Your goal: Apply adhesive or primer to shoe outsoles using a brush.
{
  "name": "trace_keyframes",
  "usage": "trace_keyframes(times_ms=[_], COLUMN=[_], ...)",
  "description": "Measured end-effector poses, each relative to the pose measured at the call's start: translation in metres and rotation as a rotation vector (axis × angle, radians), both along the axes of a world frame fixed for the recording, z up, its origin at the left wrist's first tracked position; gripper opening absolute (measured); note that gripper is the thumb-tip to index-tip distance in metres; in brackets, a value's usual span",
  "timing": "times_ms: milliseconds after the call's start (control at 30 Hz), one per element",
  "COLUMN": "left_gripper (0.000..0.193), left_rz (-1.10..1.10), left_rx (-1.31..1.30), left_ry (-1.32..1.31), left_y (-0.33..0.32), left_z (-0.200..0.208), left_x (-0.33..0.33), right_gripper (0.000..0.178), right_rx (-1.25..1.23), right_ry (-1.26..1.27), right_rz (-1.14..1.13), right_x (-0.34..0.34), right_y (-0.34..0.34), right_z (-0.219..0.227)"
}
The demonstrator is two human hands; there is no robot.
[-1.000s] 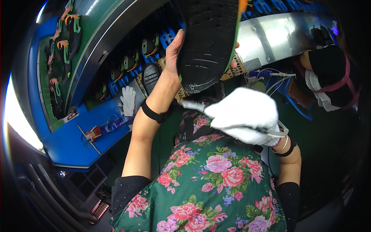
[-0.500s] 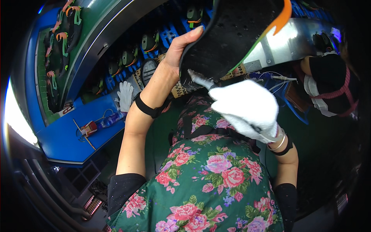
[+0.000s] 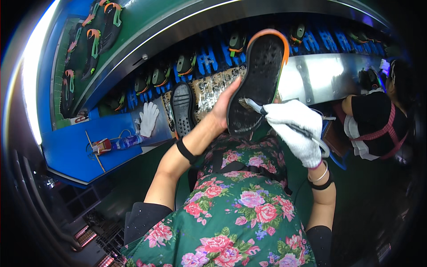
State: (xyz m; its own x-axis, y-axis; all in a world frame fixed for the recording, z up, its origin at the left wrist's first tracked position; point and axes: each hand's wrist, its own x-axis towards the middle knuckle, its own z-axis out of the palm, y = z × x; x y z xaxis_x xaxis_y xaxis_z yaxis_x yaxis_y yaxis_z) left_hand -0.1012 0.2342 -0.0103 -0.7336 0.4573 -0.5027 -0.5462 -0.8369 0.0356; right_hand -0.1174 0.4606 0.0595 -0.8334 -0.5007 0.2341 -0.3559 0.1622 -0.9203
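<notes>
A black shoe sole (image 3: 260, 66) with an orange and green rim is held up before me, its hollow inner face toward me. My bare left hand (image 3: 226, 104) is closed on its left edge. In a white knitted glove, my right hand (image 3: 293, 127) grips a brush (image 3: 254, 106) with a pale handle. The bristles touch the sole's inner face near its lower end, where the surface looks wet and shiny. A thin tube or cord runs by the gloved hand. Another sole (image 3: 182, 109), black and grey, lies on the bench left of my left hand.
A blue side table (image 3: 66, 147) holds a bottle (image 3: 126, 141), a small red container (image 3: 103, 146) and a stick. Near it lies a white glove (image 3: 149, 119). Shoes stand on a blue rack (image 3: 207, 60) behind; more lie on a green belt (image 3: 133, 26). At right sits another person (image 3: 378, 111).
The sole has come down and farther from my view, so more of it shows. Both hands have moved with it, and the brush remains on its inner face.
</notes>
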Motion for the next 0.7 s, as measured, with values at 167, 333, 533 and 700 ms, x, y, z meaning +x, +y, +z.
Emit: trace_keyframes(times_ms=[167, 333, 533, 700], left_gripper=[0.078, 0.077, 0.118, 0.105], left_rz=[-0.09, 0.184, 0.072, 0.362], left_rx=[0.21, 0.145, -0.08, 0.155], left_ry=[0.222, 0.114, 0.939, 0.788], left_y=[0.005, -0.014, -0.115, -0.2], left_z=[-0.007, -0.006, 0.064, 0.112], left_x=[0.032, 0.038, -0.004, -0.095], right_gripper=[0.029, 0.023, 0.018, 0.023], right_rx=[0.174, -0.15, -0.52, -0.384], right_ry=[0.452, 0.096, -0.499, -0.543], right_rz=[-0.136, 0.105, -0.245, -0.249], right_x=[-0.03, -0.011, 0.009, 0.019], right_y=[-0.007, -0.018, 0.001, -0.01], right_z=[0.01, 0.015, 0.018, -0.017])
